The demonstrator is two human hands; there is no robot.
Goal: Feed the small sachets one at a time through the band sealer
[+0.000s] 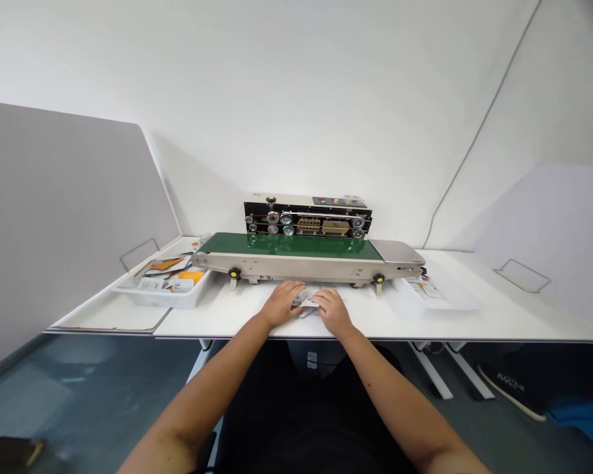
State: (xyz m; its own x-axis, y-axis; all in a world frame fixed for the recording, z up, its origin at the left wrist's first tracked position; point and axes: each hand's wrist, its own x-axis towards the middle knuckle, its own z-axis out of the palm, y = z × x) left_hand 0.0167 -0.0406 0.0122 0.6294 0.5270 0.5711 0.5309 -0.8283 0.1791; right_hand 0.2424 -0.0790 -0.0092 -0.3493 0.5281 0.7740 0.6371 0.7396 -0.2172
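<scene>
Both hands on one small packet (pixel 308 303) lying flat on the surface (pixel 217 322), 6 o'clock of the sealer's green belt (pixel 286 245). Left hand (pixel 282 303) and right hand (pixel 332 311) fingers curled, pinching its edges. Best to flatten the mouth and keep the edge square.

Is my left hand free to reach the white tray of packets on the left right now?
Probably yes. The left hand rests on a small packet at the table edge, and bare tabletop lies between it and the white tray.

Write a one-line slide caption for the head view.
Left hand and right hand hold a small white packet before a green-belted metal sealing machine on a white table.
</scene>
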